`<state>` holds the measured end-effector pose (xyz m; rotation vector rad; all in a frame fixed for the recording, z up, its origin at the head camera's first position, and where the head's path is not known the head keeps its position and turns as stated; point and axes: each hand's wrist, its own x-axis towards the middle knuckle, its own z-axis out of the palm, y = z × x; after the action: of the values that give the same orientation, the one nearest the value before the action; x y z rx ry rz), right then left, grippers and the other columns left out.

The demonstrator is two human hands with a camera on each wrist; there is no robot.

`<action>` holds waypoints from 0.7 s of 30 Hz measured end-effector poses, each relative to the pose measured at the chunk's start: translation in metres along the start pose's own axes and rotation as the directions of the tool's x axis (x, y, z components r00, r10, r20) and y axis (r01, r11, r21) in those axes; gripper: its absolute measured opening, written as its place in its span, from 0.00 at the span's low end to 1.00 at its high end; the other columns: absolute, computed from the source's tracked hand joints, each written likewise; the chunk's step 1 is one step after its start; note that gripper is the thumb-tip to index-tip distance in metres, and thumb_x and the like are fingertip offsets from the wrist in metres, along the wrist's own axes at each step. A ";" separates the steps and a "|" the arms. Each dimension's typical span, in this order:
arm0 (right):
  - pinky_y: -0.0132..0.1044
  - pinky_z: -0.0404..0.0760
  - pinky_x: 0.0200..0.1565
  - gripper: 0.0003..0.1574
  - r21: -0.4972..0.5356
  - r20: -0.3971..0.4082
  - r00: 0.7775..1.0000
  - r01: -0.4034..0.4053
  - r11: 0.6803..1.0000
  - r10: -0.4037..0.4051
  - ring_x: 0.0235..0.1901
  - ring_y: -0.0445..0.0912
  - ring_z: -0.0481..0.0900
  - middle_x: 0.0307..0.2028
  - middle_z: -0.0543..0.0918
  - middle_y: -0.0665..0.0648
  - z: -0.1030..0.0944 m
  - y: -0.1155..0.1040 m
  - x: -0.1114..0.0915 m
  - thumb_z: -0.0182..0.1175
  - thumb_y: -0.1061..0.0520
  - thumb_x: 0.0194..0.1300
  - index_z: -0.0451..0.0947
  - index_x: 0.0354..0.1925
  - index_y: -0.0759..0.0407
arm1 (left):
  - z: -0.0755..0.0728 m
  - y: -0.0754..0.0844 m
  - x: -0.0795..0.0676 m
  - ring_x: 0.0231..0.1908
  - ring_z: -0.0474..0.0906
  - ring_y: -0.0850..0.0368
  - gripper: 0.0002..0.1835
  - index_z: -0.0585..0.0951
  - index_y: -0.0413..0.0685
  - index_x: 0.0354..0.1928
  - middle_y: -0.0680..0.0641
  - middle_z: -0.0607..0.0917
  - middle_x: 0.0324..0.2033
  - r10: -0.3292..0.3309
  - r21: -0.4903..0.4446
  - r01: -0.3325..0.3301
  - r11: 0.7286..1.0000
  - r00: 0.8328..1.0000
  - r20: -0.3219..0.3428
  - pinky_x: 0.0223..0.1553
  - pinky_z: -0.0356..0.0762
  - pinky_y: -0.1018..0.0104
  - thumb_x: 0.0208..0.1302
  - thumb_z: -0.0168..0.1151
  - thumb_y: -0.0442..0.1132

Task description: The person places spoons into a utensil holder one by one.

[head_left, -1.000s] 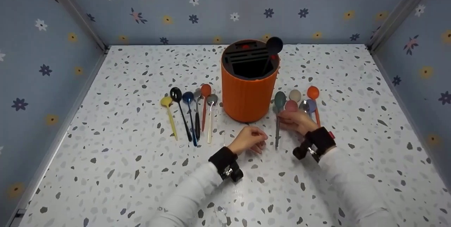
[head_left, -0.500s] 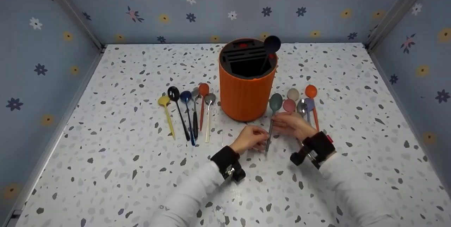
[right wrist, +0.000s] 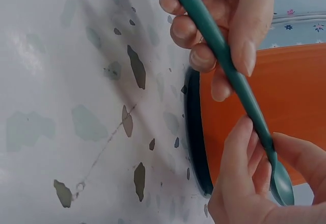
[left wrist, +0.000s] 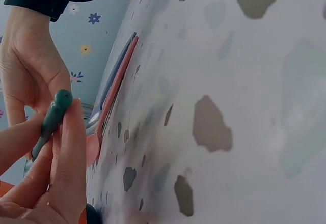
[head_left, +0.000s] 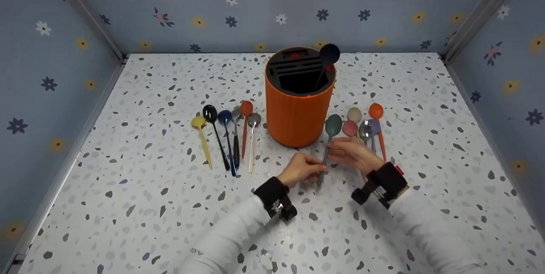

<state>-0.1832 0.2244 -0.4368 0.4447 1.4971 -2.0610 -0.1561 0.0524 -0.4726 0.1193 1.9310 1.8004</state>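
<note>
A dark green spoon [head_left: 332, 126] is held just above the table in front of the orange round holder [head_left: 298, 108]. My right hand [head_left: 337, 153] pinches its handle near the middle, and my left hand [head_left: 316, 167] pinches the handle close to its end. In the right wrist view the green spoon [right wrist: 229, 76] runs slantwise between the left hand's fingers [right wrist: 239, 25] and my right hand's fingers [right wrist: 244, 152], with the orange holder [right wrist: 290, 96] behind. The left wrist view shows the handle's tip [left wrist: 55, 114] between thumb and fingers.
Several spoons lie in a row left of the holder, from a yellow spoon [head_left: 199, 122] to a silver spoon [head_left: 254, 119]. More lie on the right, among them a pink spoon [head_left: 349, 127] and an orange spoon [head_left: 376, 111]. A dark blue spoon [head_left: 330, 54] stands in the holder.
My right hand lifted the green spoon off the table and swung its handle leftward. My left hand moved in and took hold of the handle's end.
</note>
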 end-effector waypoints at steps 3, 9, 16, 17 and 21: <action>0.43 0.72 0.52 0.08 -0.026 0.014 1.000 0.021 0.999 -0.020 0.34 0.45 0.80 0.30 0.81 0.56 0.001 -0.002 -0.004 0.49 0.68 0.62 0.75 0.30 0.62 | 0.000 0.003 -0.001 0.14 0.73 0.65 0.11 0.80 0.29 0.36 0.51 0.78 0.20 -0.010 0.000 0.010 1.000 1.000 -0.002 0.18 0.77 0.74 0.52 0.63 0.31; 0.39 0.77 0.47 0.04 -0.091 0.022 0.998 0.066 0.994 -0.064 0.35 0.45 0.80 0.30 0.81 0.55 0.004 -0.006 -0.012 0.50 0.67 0.62 0.72 0.35 0.65 | -0.001 0.011 -0.005 0.14 0.73 0.65 0.11 0.81 0.31 0.35 0.52 0.78 0.20 -0.030 0.003 0.030 1.000 0.999 0.021 0.18 0.76 0.75 0.52 0.63 0.32; 0.36 0.78 0.45 0.09 -0.228 0.028 0.994 0.110 0.967 -0.107 0.35 0.43 0.79 0.33 0.79 0.53 0.009 -0.018 -0.020 0.50 0.63 0.64 0.65 0.42 0.67 | -0.001 0.026 -0.010 0.18 0.75 0.62 0.11 0.79 0.27 0.38 0.46 0.80 0.23 -0.014 -0.051 0.017 0.999 0.998 0.056 0.22 0.80 0.69 0.54 0.61 0.29; 0.36 0.78 0.45 0.10 -0.235 0.027 0.993 0.117 0.965 -0.113 0.35 0.43 0.79 0.33 0.78 0.53 0.010 -0.020 -0.021 0.50 0.63 0.64 0.65 0.43 0.67 | -0.002 0.028 -0.011 0.19 0.75 0.62 0.11 0.79 0.27 0.38 0.45 0.81 0.24 -0.010 -0.053 0.013 0.998 0.998 0.060 0.22 0.80 0.68 0.54 0.60 0.29; 0.36 0.78 0.46 0.11 -0.242 0.024 0.991 0.132 0.961 -0.130 0.35 0.44 0.78 0.34 0.76 0.55 0.014 -0.027 -0.025 0.51 0.63 0.63 0.64 0.43 0.66 | -0.005 0.038 -0.012 0.19 0.76 0.62 0.11 0.79 0.28 0.38 0.44 0.82 0.24 -0.007 -0.028 0.009 1.000 0.998 0.070 0.23 0.80 0.67 0.54 0.60 0.29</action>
<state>-0.1791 0.2234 -0.3973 0.2469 1.7898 -1.9383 -0.1574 0.0483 -0.4325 0.1624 1.8538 1.7940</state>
